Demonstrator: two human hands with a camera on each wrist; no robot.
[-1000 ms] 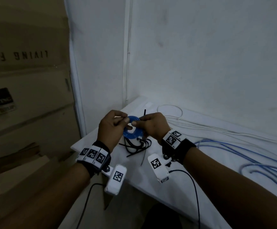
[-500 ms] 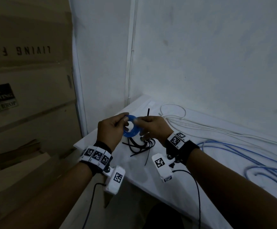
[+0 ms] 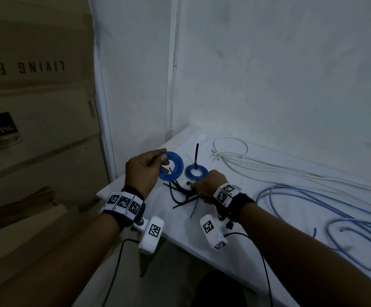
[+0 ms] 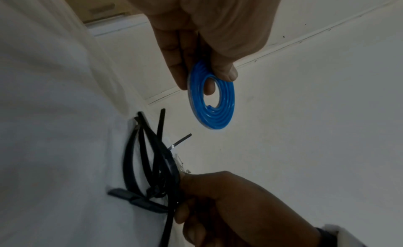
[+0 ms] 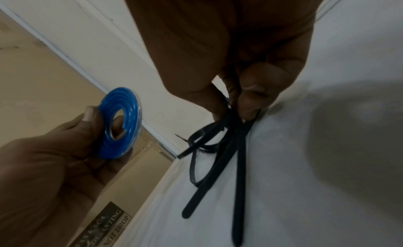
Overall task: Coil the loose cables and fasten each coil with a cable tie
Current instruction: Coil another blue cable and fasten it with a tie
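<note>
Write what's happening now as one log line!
left hand: holds small blue cable coil | right hand: pinches black plastic cable ties | step: picking tie

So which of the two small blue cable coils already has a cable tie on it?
The smaller blue coil lying on the white table, with a black tie tail sticking up from it. The larger flat blue coil, pinched in the left hand, shows no tie.

Right hand (image 3: pixel 208 185) left blue coil (image 3: pixel 171 165) — now pinching cable ties (image 3: pixel 181 193).

Walls (image 3: pixel 268 74) hem the table (image 3: pixel 235 251); cables (image 3: pixel 313 196) clutter its right.
</note>
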